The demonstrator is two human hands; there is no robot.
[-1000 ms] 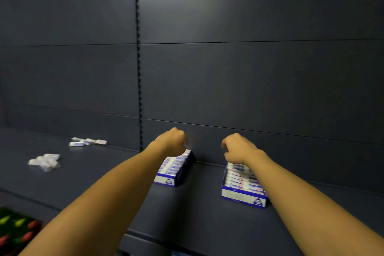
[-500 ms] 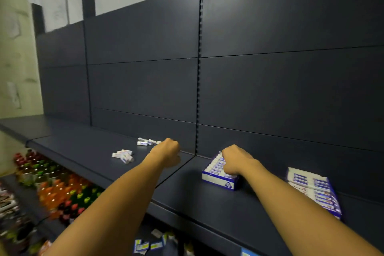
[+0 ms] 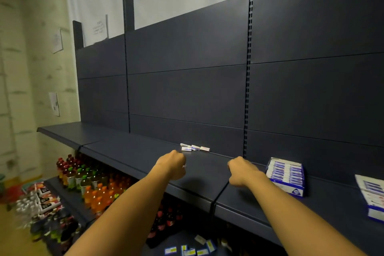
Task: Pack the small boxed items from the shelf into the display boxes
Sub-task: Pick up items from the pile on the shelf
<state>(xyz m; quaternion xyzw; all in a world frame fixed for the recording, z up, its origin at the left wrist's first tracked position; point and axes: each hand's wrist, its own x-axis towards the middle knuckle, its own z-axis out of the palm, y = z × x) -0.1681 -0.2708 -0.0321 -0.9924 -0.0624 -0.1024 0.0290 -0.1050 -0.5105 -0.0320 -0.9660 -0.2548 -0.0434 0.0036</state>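
Observation:
Several small white boxes (image 3: 195, 148) lie loose at the back of the dark shelf (image 3: 135, 153). My left hand (image 3: 173, 164) is curled just in front of them, and a small white box (image 3: 184, 166) peeks out at its fingers. Apart from it, my right hand (image 3: 243, 172) hovers over the shelf as a fist with nothing seen in it. To its right stands a blue-and-white display box (image 3: 287, 180) filled with rows of small boxes. A second display box (image 3: 372, 197) sits at the right edge, partly cut off.
The shelf's dark back panel (image 3: 187, 93) rises behind everything. Below the shelf stand rows of coloured drink bottles (image 3: 93, 189), and a few small boxes (image 3: 187, 251) lie on a lower shelf. Packaged goods (image 3: 41, 199) sit on the floor at left.
The view has swung left. My right hand has come off the display box and moved left. My left hand has reached the spot where a pile of small boxes lay.

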